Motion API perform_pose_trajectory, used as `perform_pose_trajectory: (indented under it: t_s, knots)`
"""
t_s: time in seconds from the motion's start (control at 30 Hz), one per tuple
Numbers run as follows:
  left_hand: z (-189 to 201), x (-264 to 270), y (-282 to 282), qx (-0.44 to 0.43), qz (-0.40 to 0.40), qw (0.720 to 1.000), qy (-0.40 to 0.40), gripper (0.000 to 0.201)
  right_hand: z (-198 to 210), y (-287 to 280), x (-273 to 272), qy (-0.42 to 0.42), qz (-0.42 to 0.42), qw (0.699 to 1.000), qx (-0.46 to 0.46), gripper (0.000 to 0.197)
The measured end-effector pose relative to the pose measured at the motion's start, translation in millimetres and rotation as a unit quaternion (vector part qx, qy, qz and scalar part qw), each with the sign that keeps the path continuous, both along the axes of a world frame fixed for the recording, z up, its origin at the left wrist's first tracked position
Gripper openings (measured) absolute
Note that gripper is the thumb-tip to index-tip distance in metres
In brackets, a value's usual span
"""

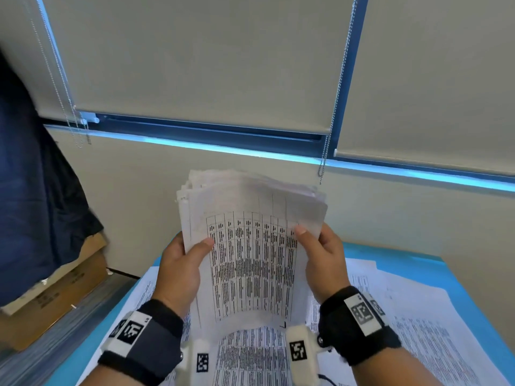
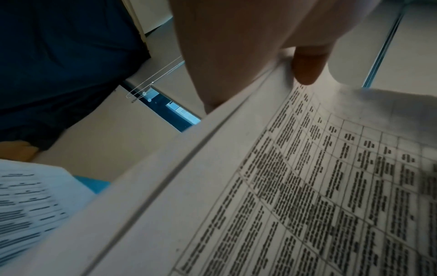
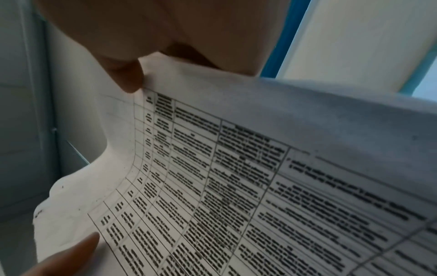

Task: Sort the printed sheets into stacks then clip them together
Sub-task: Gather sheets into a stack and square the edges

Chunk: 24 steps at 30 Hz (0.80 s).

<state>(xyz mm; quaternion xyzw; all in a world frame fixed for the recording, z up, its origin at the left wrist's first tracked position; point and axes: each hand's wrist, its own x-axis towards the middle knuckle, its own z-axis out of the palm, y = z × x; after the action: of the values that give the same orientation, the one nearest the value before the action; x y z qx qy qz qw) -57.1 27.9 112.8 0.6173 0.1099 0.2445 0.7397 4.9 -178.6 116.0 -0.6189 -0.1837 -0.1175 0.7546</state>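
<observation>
I hold a thick stack of printed sheets [image 1: 250,246] upright above the blue table [image 1: 418,263], its front page a table of dark text. My left hand [image 1: 184,260] grips the stack's left edge, thumb across the front page. My right hand [image 1: 320,254] grips the right edge, thumb on the front page. In the left wrist view the stack [image 2: 283,186] fills the frame, with my left hand [image 2: 236,46] clamped on its edge. In the right wrist view the front sheet [image 3: 236,177] curls forward and my right hand [image 3: 146,56] pinches its edge. The fingers behind the stack are hidden.
More printed sheets [image 1: 418,324] lie spread over the table under and around my hands. A cardboard box [image 1: 55,296] stands at the left under dark blue cloth [image 1: 33,190]. A wall with roller blinds [image 1: 195,57] and bead chains lies beyond the table.
</observation>
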Motion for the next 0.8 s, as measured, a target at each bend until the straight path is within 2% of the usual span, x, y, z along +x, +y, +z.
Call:
perform_pose_trajectory:
  t_s: [0.13, 0.2, 0.27, 0.33, 0.37, 0.43, 0.5, 0.57, 0.63, 0.73, 0.8]
  knots:
    - [-22.8, -7.2, 6.2, 0.08, -0.023, 0.995, 0.063, 0.022, -22.6, 0.1, -6.5, 0.01, -0.031, 0.999, -0.031, 0.026]
    - [-23.6, -7.6, 10.9, 0.087, -0.015, 0.994, 0.058, 0.02, -25.4, 0.5, -8.2, -0.005, -0.053, 0.997, -0.054, 0.038]
    - [-14.1, -7.2, 14.1, 0.087, 0.002, 0.996, 0.015, 0.027, -15.0, -1.1, -10.0, -0.066, -0.099, 0.986, -0.113, 0.065]
    - [-4.0, -5.1, 17.3, 0.103, 0.016, 0.994, -0.046, 0.047, 3.9, -3.1, -11.9, -0.171, -0.146, 0.953, -0.204, 0.084]
    - [0.5, -4.2, 18.6, 0.119, 0.021, 0.99, -0.071, 0.06, 13.7, -3.0, -12.2, -0.218, -0.155, 0.929, -0.256, 0.085]
    - [6.7, -3.8, 19.9, 0.182, 0.023, 0.978, -0.099, 0.085, 29.5, -0.9, -12.3, -0.248, -0.159, 0.884, -0.363, 0.07]
    - [9.3, -2.9, 21.3, 0.275, 0.025, 0.954, -0.113, 0.088, 34.6, -0.5, -10.9, -0.232, -0.168, 0.868, -0.407, 0.05]
    - [10.3, -5.8, 20.3, 0.342, 0.041, 0.928, -0.14, 0.074, 33.6, -2.9, -9.1, -0.228, -0.18, 0.878, -0.382, 0.046]
    - [9.2, -6.1, 20.8, 0.308, 0.065, 0.935, -0.16, 0.066, 31.0, -7.4, -5.5, -0.218, -0.161, 0.911, -0.31, 0.054]
    - [8.0, -4.5, 27.8, 0.115, 0.024, 0.976, -0.181, 0.08, 16.3, -13.4, 4.9, -0.117, -0.044, 0.978, -0.165, 0.065]
    - [2.0, -3.5, 34.5, -0.004, -0.049, 0.985, -0.164, 0.083, 0.8, -15.5, 14.0, -0.041, 0.029, 0.994, -0.098, 0.061]
